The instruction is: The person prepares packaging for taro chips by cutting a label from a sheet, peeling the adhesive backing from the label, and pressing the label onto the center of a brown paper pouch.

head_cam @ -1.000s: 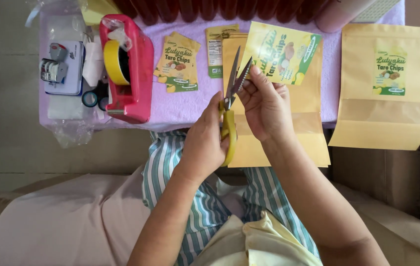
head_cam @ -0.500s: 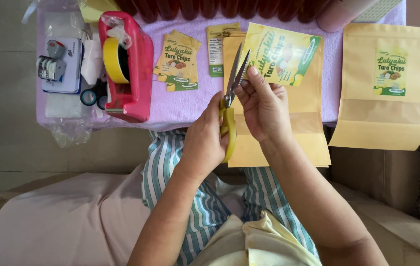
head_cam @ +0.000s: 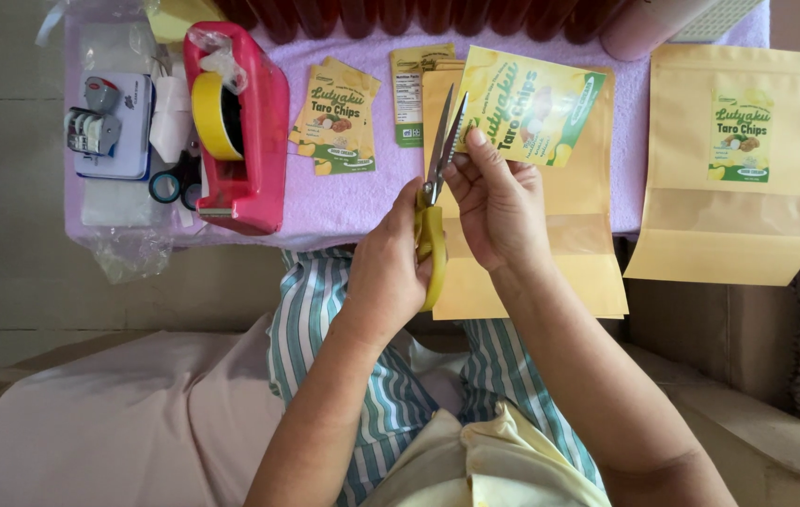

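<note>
Scissors (head_cam: 438, 178): bare metal blades, glossy yellow plastic handle. Label (head_cam: 533, 105): glossy printed paper. Pouches (head_cam: 733, 169): matt kraft paper. Tape dispenser (head_cam: 240, 131): shiny red plastic. Tabletop (head_cam: 344, 202): lilac terry cloth.

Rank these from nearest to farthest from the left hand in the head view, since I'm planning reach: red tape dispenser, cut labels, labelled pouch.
From the left hand:
1. Cut labels, ahead.
2. Red tape dispenser, far left.
3. Labelled pouch, far right.

yellow scissors (head_cam: 431, 246), red tape dispenser (head_cam: 240, 131), lilac cloth (head_cam: 344, 202)
</note>
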